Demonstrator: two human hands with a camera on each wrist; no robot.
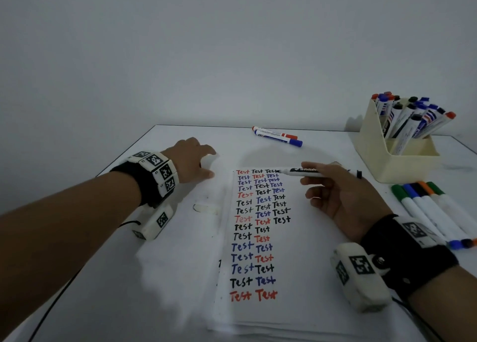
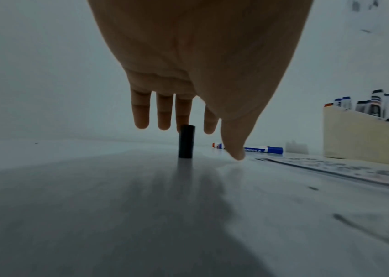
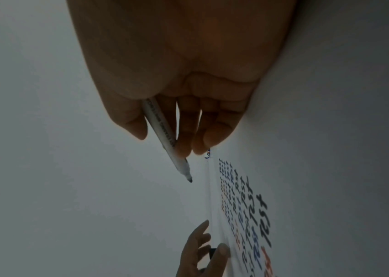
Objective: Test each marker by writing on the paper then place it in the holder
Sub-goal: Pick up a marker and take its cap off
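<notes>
Head view: the right hand (image 1: 333, 189) is holding an uncapped black marker (image 1: 300, 172) in a closed grip, its tip hovering at the top right of the paper (image 1: 304, 238), beside the last "Test" of the first row. The left hand (image 1: 192, 158) is reaching over bare counter (image 1: 165, 277) left of the paper, fingers spread wide, near the far left edge. The holder (image 1: 395, 161), full of markers, is standing at the far right corner; a row of capped markers (image 1: 433, 210) is lying just before it. Two more markers (image 1: 277, 135) are lying along the far edge, with open counter between them and the paper.

Left wrist view: a black cap (image 2: 186, 141), hidden in the head view, is standing upright on the counter under the straight fingers (image 2: 141, 112); whether they are touching it cannot be told.

Right wrist view: thumb and fingers (image 3: 184, 131) are pinching the marker barrel, the tip pointing away, clear of the paper.
</notes>
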